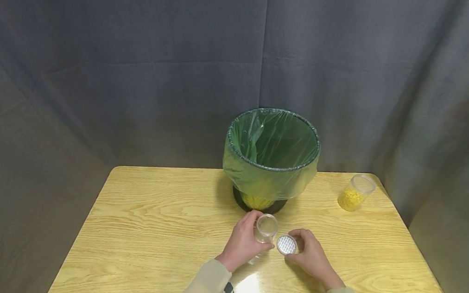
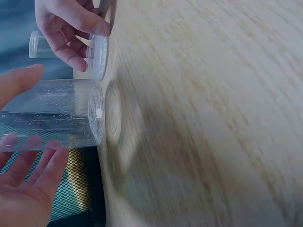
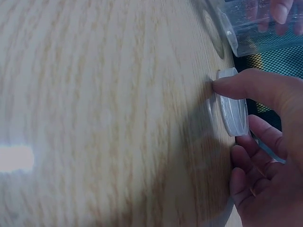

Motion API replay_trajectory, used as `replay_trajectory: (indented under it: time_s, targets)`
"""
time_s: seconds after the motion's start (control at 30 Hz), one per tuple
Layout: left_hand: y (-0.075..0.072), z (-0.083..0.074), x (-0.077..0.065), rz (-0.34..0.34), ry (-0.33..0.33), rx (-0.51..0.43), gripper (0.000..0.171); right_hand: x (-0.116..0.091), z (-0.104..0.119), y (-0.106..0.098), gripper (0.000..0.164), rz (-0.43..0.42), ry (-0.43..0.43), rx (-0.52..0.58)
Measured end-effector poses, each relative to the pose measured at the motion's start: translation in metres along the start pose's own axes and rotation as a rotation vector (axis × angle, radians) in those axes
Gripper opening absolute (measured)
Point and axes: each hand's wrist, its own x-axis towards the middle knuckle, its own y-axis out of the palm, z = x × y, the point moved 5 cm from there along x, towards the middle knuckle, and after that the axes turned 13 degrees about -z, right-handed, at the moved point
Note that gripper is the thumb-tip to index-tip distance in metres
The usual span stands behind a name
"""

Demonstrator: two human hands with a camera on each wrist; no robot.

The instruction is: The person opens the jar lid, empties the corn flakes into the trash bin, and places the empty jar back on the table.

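Note:
A clear plastic jar (image 1: 266, 227) stands upright in my left hand (image 1: 243, 242), which grips it round the side with the thumb toward me. In the left wrist view the jar (image 2: 71, 113) looks see-through, with small specks on its wall, and its base is close to the tabletop. To its right, my right hand (image 1: 312, 257) pinches a round lid (image 1: 287, 244) by its edge, low over the table. The lid's white printed inner face points up. In the right wrist view my thumb and fingers are on opposite sides of the lid (image 3: 233, 106).
Behind the hands stands a mesh bin (image 1: 276, 175) lined with a green bag. A second clear jar (image 1: 356, 192), partly filled with small yellow pieces, is near the back right corner of the wooden table (image 1: 148, 210). Grey curtains (image 1: 162, 87) hang behind and at the sides.

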Motion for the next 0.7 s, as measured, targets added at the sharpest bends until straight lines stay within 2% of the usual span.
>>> replay_trajectory:
  time_s: [0.23, 0.47, 0.7]
  targets:
    - [0.003, 0.008, -0.004, 0.021, -0.027, -0.013, 0.069, -0.001, -0.001, -0.001, 0.061, -0.009, -0.006, -0.011]
    - [0.005, 0.011, -0.004, 0.026, -0.022, -0.015, 0.072, 0.0, -0.001, -0.001, 0.061, -0.005, 0.001, 0.001]
    - [0.005, 0.016, -0.008, 0.045, -0.021, 0.033, 0.085, -0.001, -0.002, -0.003, 0.069, -0.012, 0.009, 0.032]
